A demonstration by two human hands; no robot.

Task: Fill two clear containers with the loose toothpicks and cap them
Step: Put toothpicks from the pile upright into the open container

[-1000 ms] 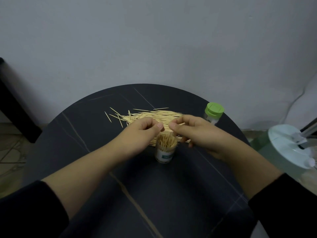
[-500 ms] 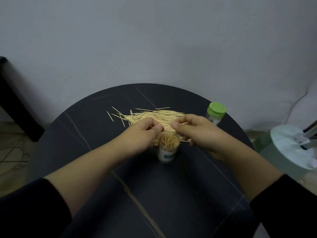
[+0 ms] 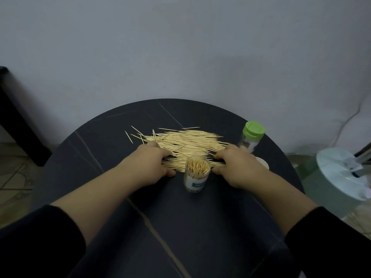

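Grey wall (image 3: 180, 47) stands behind a round black table (image 3: 180, 227) with thin pale veins; the loose toothpicks (image 3: 186, 141) lie in a flat heap on its far middle, most of them running left to right, a few strays fanned out at the far left.

Just near of the heap stands the open clear container (image 3: 195, 181), upright, uncapped, packed with toothpicks on end; it sits between your two hands and touches neither.

Your left hand (image 3: 150, 167) lies palm down on the left end of the heap, fingers bent onto the sticks, thumb on the table near the heap's near edge; your right hand (image 3: 239, 169) mirrors it on the right end. Your knuckles hide the fingertips, so I cannot tell whether either hand grasps any sticks or only presses on them.

At far right the capped container (image 3: 250, 142) stands upright under its green lid (image 3: 254, 129); a white cap (image 3: 263, 164) lies just right of your right hand.

Off the table to the right sits a white round stand (image 3: 337, 171).
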